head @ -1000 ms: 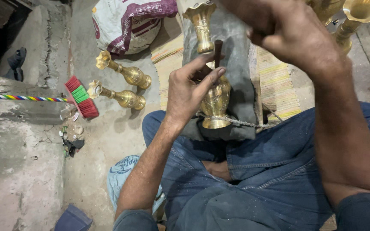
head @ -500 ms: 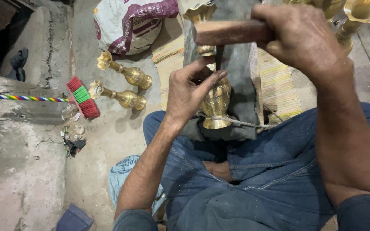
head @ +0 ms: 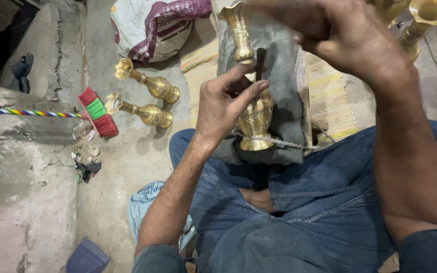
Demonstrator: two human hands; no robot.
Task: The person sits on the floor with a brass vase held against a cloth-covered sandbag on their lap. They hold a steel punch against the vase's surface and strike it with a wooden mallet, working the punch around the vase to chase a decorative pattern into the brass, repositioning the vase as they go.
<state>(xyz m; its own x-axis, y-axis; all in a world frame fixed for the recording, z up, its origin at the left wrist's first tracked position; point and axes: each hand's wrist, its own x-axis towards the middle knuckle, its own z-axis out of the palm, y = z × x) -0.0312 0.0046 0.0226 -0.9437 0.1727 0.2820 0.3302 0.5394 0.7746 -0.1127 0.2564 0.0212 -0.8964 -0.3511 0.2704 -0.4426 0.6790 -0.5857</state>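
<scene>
Brass is what I see most. A shiny brass vase (head: 255,114) lies on a grey cloth (head: 284,76) that is draped over my lap, and a thin cord (head: 284,144) runs across the cloth near the foot of the vase. The vase's wavy mouth points away from me, up by the top of the view.

My left hand (head: 226,103) is curled over the round belly of the vase. Its thumb and first finger pinch a small dark punch (head: 260,63), which stands up with its tip against the vase.

My right hand (head: 340,33) is lifted high over the vase. It is closed into a fist, but I cannot tell what it grips, because the hand hides it.

My legs are in blue jeans (head: 319,202). A striped woven mat (head: 330,96) lies under the cloth.

Off to the left, two more brass vases (head: 147,98) lie on their sides on the concrete floor (head: 122,167). Just beside them is a broom (head: 97,112) with red and green bristles and a rainbow striped handle. A big sack (head: 153,25) sits behind them. More brass pieces (head: 421,17) stand at the top right.
</scene>
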